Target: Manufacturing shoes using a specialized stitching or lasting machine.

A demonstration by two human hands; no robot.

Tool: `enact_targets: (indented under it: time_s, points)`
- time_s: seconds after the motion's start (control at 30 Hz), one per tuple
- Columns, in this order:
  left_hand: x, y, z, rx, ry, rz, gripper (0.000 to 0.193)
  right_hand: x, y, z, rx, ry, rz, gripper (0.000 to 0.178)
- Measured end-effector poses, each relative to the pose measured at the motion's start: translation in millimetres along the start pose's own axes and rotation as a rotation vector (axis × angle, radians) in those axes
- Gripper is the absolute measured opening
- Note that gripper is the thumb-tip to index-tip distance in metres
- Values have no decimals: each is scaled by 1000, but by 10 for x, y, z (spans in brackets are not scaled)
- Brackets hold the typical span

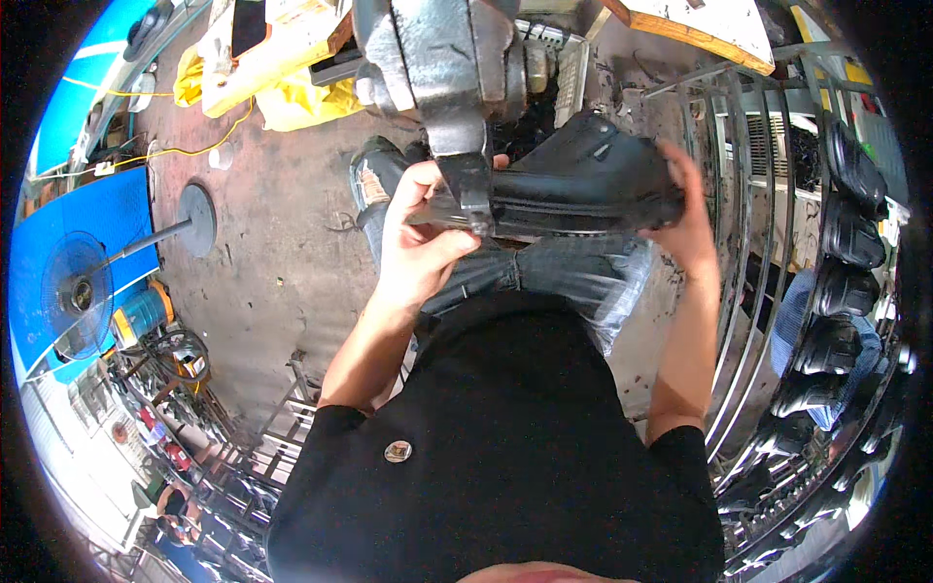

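Note:
A black boot point(588, 160) lies sideways in front of me, its sole edge turned toward my body. My left hand point(418, 243) is closed around one end of it, thumb along the sole edge. At the other end, my right hand point(692, 219) is wrapped around the boot, some fingertips hidden behind it. Above the boot stands a dark metal machine head point(432, 58). Its narrow lower arm point(462, 160) comes down between my hands, with the tip against or just in front of the sole edge; contact cannot be made out.
On the right, metal rails point(763, 194) stand beside a rack of several black shoes point(834, 345). A fan point(80, 291) is at the left. Yellow sheeting point(306, 102) hangs by a worktable point(277, 58); a wood-edged table point(700, 34) is at the far right.

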State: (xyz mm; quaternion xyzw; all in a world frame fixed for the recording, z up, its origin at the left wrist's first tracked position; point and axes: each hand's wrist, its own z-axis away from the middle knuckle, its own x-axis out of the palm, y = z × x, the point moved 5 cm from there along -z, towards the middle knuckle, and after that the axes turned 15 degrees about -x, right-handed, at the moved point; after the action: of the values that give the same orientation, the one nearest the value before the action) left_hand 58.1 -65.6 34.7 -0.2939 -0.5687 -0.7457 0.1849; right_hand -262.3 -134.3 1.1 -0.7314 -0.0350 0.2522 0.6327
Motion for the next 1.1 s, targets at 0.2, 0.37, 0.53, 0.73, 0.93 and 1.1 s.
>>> enact_targets:
  time_s: [0.2, 0.37, 0.53, 0.73, 0.93, 1.1]
  points:
    - [-281, -93, 182, -48, 123, 172, 69, -347, -650, -273, -222, 42, 74, 117]
    - [-479, -141, 298, -5, 109, 323, 63, -152, -1255, -368, -323, 11, 193, 121]
    - [-710, -129, 460, -20, 186, 398, 65, 67, -1304, -359, -274, 32, -23, 121]
    - [-1004, 228, 736, 48, 409, 275, 65, 534, -1220, -400, -137, 15, -155, 109]
    - [-983, 782, 902, 480, 614, -381, 72, 870, -1326, -507, -225, 23, -118, 94]
    - [37, 1071, 617, 453, 389, -1509, 94, 1002, -1569, -613, -493, -113, 135, 88]
